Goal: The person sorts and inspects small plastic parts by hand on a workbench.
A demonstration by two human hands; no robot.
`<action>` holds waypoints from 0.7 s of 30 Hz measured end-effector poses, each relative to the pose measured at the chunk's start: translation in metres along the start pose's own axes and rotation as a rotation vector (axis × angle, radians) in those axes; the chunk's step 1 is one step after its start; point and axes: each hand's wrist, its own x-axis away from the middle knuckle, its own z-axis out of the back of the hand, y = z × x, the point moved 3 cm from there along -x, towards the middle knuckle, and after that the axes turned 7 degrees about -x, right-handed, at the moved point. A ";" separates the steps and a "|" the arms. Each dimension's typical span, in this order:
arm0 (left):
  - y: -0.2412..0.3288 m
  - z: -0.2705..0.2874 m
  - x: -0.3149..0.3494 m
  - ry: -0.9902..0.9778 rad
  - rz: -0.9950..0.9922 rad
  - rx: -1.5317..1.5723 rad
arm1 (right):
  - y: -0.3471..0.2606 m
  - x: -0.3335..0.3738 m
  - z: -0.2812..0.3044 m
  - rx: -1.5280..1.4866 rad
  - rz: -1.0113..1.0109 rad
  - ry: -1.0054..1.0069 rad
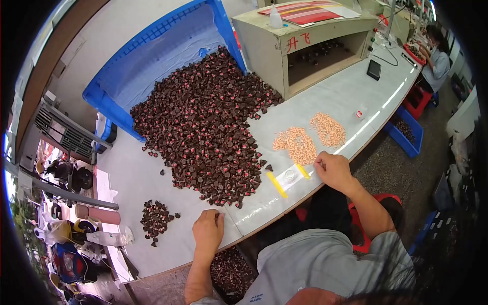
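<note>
My left hand [208, 230] rests at the table's near edge with its fingers curled. A dark spot at its fingertips looks like one of the small dark parts. Just beyond lies a big heap of small black parts [203, 132], many with pinkish-red marks. My right hand [333, 172] is closed in a pinch beside a pile of tiny beige pieces [297, 145]; what its fingers hold is hidden. A second beige pile [328, 129] lies farther off. Between my hands, two yellow tape strips [277, 185] flank a small clear round piece [290, 176] on the table.
A tilted blue crate [117, 81] backs the heap. Beyond it stands a beige metal box [262, 58] with an open front. A smaller dark pile [155, 221] lies at left, a phone [374, 69] at far right. Another person [436, 61] works farther along the table.
</note>
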 end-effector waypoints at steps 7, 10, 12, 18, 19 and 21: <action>0.022 0.005 0.010 0.001 -0.095 -0.302 | 0.001 -0.004 0.000 0.087 -0.055 -0.015; 0.014 0.000 0.010 -0.014 -0.115 -0.381 | 0.000 -0.004 -0.002 0.088 -0.072 -0.014; 0.012 0.003 0.007 -0.012 -0.135 -0.395 | 0.000 -0.003 -0.003 0.086 -0.081 -0.007; 0.007 0.011 -0.004 -0.044 -0.133 -0.388 | 0.004 0.000 -0.006 0.109 -0.052 0.029; 0.005 0.011 -0.004 -0.038 -0.117 -0.381 | 0.005 -0.001 -0.006 0.108 -0.037 0.018; 0.001 0.011 -0.004 -0.032 -0.110 -0.378 | 0.006 -0.002 -0.006 0.105 -0.029 0.013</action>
